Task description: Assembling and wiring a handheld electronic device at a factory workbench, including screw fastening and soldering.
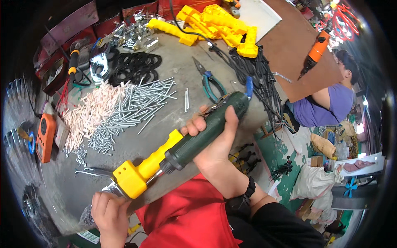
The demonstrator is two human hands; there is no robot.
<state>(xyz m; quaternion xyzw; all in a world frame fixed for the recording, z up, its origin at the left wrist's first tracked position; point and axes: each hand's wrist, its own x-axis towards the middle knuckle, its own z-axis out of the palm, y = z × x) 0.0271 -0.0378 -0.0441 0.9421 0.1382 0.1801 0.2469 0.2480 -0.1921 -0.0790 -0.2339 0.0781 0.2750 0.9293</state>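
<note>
My right hand is wrapped round a dark green electric screwdriver, held at a slant. Its thin bit reaches down to the side of a yellow plastic tool body; whether the tip sits in a screw is hidden. My left hand is closed on the metal end of that yellow body, at the table's near edge. Two metal prongs stick out from the body to the left. Beyond the screwdriver lie pliers with teal and blue handles and two loose long screws.
Long screws are heaped beside pale pink small tubes. Behind them lie black rings, yellow housings and black cables. An orange meter stands left; an orange power tool hangs right. A person in purple sits beyond.
</note>
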